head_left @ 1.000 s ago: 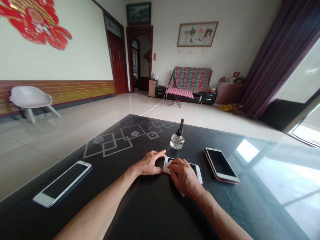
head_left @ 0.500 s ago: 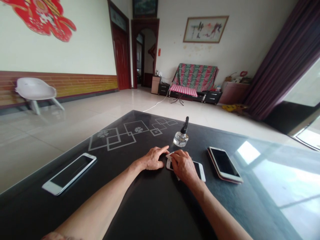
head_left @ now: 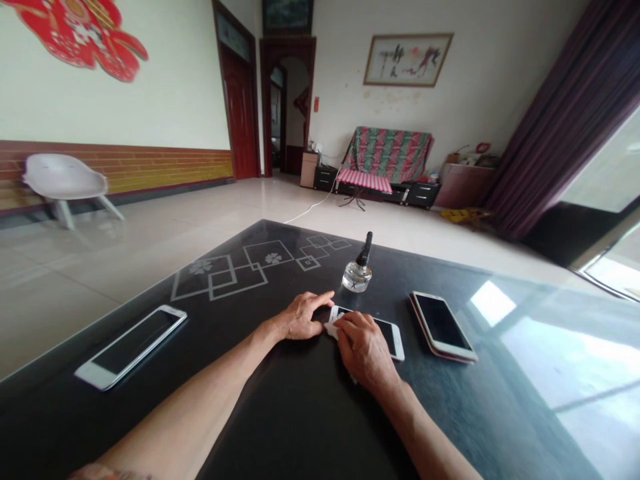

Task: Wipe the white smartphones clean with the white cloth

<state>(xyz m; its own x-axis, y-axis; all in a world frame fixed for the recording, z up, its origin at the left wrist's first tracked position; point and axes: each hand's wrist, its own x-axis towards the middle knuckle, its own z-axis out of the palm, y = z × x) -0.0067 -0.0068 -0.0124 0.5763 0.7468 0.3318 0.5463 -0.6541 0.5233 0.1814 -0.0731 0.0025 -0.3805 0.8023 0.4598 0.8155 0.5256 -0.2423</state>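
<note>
A white smartphone [head_left: 391,337] lies screen up on the dark table in front of me, partly covered by my right hand [head_left: 365,350]. The bent fingers of that hand press a small white tissue [head_left: 331,329] onto the phone's left end. My left hand [head_left: 303,316] rests on the tabletop just left of this end, thumb and forefinger spread apart; whether it touches the phone I cannot tell. Just beyond the phone stands a clear glass bottle [head_left: 357,276] of colourless liquid with a black spray top.
To the right lies a gold-and-white phone [head_left: 445,325] in a case. Another white phone [head_left: 133,347] lies at the left of the black table [head_left: 295,420]. Beyond the table's edge are a white chair [head_left: 65,179] and a small striped folding table [head_left: 365,179].
My right hand has slid the tissue toward me, down the phone's left end, uncovering more of its top left corner. My left hand stays in place. The view has shifted slightly.
</note>
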